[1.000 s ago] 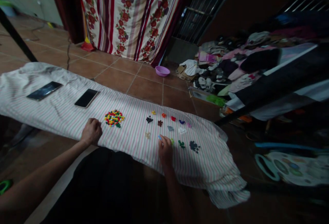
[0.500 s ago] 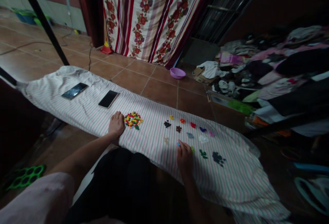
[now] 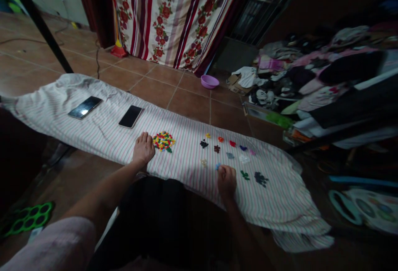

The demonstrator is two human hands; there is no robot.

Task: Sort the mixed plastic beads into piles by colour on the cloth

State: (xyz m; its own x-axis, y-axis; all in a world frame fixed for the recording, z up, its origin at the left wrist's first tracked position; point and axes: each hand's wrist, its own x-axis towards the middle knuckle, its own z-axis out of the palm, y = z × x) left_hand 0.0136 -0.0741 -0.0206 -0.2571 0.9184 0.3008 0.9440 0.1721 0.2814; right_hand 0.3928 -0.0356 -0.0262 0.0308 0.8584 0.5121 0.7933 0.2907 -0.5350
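- Although right hand (image 3: 226, 179) curls at blue pieces (image 3: 218, 166), its pinch is unclear.
- Left hand (image 3: 144, 148) beside mixed pile (image 3: 163, 141); grip likewise unclear.
- Pieces probably light, stiff; pinch edges.

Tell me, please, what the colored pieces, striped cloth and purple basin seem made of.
Colored pieces: probably plastic, by their bright colors; finish unclear. Striped cloth: matte fabric, by its creases. Purple basin: likely smooth plastic, by its even color.

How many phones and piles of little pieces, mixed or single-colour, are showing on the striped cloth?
Phones: 2
Mixed-colour pile: 1
Blue pile at the right hand: 1
Other single-colour piles: 12
Total: 16, not counting anything hidden by the hand
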